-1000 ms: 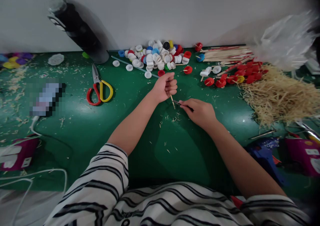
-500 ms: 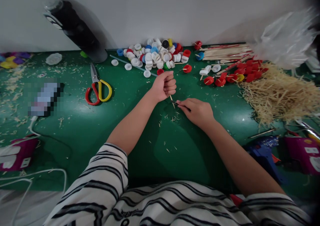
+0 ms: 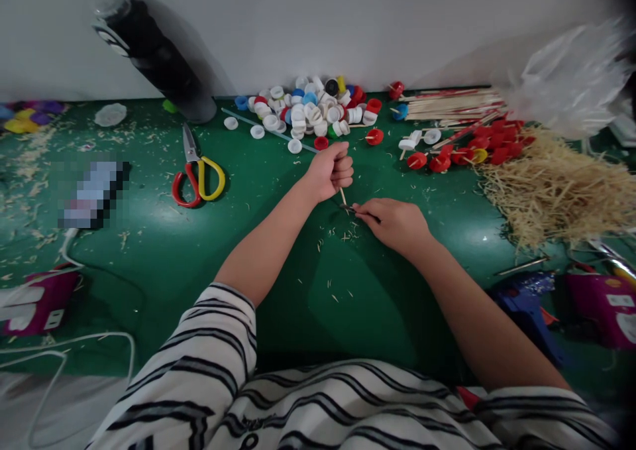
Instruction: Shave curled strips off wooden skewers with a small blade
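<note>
My left hand (image 3: 330, 173) is closed around a thin wooden stick (image 3: 343, 197), whose lower end sticks out below the fist. My right hand (image 3: 400, 225) pinches a small dark blade (image 3: 347, 207) between thumb and fingers; its edge meets the stick near the tip. Most of the blade is hidden by the fingers. Fine wood shavings (image 3: 346, 236) lie on the green table just below the hands. Beyond the left fist is a heap of bottle caps (image 3: 298, 115), mostly white. Red caps with short sticks through them (image 3: 440, 163) lie off to the right.
Red-and-yellow scissors (image 3: 212, 178), a phone on a cable (image 3: 92, 195) and a leaning black bottle (image 3: 166, 69) are on the left. Rightward lie a bundle of sticks (image 3: 447, 107), a straw-like pile (image 3: 561, 191), a plastic bag (image 3: 571, 79) and a blue glue gun (image 3: 521, 304).
My right hand with the blade has shifted very slightly down towards the stick's tip. The left hand keeps its hold, and the view has moved a little.
</note>
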